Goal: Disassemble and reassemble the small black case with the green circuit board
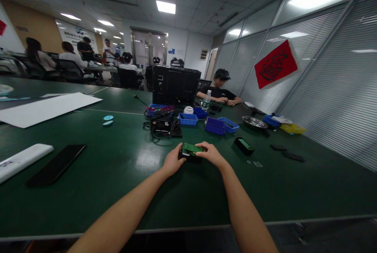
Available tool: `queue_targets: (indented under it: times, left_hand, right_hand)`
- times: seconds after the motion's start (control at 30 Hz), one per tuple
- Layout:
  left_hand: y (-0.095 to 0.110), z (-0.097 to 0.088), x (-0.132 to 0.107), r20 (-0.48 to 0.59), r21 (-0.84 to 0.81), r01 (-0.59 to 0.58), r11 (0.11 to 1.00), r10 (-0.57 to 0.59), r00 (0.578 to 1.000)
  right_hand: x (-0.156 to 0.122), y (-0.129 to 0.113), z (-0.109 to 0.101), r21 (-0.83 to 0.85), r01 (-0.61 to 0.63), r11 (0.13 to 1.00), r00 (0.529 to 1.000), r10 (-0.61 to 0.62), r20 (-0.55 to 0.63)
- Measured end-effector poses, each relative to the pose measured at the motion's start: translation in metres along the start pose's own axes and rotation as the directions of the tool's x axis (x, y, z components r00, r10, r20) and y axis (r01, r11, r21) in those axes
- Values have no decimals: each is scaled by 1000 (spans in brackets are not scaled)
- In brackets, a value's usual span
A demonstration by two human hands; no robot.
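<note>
A small black device with a green circuit board [191,151] on top rests low over the dark green table [123,174]. My left hand [173,161] grips its left end with curled fingers. My right hand [211,154] holds its right end, fingers closed over the board's edge. Both forearms reach forward from the near table edge. A black box with a green top [244,145] lies just to the right of my right hand.
Blue bins [218,125], a black unit with cables [161,124], a metal bowl [254,122] and a water bottle [206,101] sit beyond. A black phone [57,164] and white slab [20,159] lie left. A seated person [221,90] works across.
</note>
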State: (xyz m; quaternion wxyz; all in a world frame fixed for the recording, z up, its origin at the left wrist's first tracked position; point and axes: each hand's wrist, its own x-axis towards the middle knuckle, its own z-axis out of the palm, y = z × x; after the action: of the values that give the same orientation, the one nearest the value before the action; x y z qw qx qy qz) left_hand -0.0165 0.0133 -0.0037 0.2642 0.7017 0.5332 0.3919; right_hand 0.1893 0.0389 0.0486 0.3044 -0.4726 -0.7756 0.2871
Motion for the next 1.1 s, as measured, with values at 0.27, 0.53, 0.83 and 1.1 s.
queue_targets:
  times: [0.27, 0.53, 0.83, 1.1]
  left_hand:
    - [0, 1, 0, 9, -5, -4, 1000, 4, 1000]
    - [-9, 6, 3, -61, -50, -16, 999, 12, 998]
    - [-8, 6, 3, -67, -78, 13, 997, -18, 998]
    - [-9, 6, 3, -62, -43, 8, 999, -11, 998]
  right_hand:
    - [0, 2, 5, -81, 33, 996, 997, -28, 66]
    - [1, 9, 18, -279, -20, 960, 994, 48, 95]
    - [9, 31, 16, -350, -443, 825, 881, 327, -343]
    - [12, 32, 16, -389, -484, 784, 858, 338, -386]
